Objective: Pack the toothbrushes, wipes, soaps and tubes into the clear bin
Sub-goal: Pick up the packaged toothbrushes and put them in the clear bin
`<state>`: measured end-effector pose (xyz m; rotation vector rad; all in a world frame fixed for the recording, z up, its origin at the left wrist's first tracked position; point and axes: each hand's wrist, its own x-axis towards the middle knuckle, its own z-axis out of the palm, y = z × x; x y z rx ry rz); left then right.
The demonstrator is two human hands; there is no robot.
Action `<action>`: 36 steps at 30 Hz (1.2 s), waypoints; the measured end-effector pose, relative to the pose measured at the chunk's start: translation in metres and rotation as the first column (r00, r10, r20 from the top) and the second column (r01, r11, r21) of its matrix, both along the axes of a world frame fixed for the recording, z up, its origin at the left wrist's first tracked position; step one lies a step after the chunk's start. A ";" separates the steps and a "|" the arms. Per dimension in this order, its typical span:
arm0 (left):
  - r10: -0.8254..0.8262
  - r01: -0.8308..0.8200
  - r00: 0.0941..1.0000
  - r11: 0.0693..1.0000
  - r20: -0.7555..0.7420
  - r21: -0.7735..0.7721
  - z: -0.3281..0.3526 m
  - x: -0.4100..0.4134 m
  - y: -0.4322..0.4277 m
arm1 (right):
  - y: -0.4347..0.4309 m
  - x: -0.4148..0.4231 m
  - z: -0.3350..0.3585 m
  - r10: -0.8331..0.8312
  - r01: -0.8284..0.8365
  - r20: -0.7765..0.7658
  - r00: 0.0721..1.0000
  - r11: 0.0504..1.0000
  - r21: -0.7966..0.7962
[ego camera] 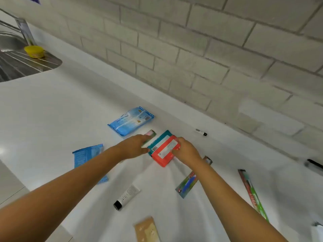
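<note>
A red soap box (164, 152) lies on a teal soap box (158, 139) in the middle of the white counter (52, 119). My right hand (186, 151) grips the red box's right end. My left hand (135, 146) rests on a pink and green pack (150, 133) beside the teal box. Two blue wipes packs lie nearby, one (131, 120) behind the boxes and one (87, 154) partly under my left forearm. A white tube with a black cap (126, 197) lies in front. Packaged toothbrushes (187, 185) (253, 194) lie to the right. No clear bin shows.
A steel sink drainer (21, 65) with a yellow tub (34, 51) is at far left. A tiled wall (209, 58) runs behind the counter. A small marker (201, 132) and a black pen (314, 164) lie near the wall. A tan packet (146, 230) sits at the bottom.
</note>
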<state>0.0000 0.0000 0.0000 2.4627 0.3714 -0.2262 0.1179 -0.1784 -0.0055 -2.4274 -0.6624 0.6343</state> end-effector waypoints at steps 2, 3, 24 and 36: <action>0.009 -0.009 1.000 1.000 -0.005 0.001 -0.002 0.000 0.007 | 0.010 0.003 -0.008 -0.079 0.079 0.019 0.997 0.997 -0.004; 0.009 -0.009 1.000 1.000 -0.017 0.010 -0.005 -0.001 0.011 | 0.017 0.004 -0.015 -0.115 0.116 0.029 0.993 0.993 -0.024; 0.015 -0.015 0.997 1.000 0.077 -0.010 -0.023 0.003 0.043 | 0.062 0.007 -0.036 -0.661 0.836 -0.517 0.543 0.484 0.260; 0.077 -0.090 0.988 0.991 0.132 0.098 -0.060 0.015 0.040 | 0.015 -0.003 -0.036 -0.610 0.817 -0.563 0.557 0.525 0.240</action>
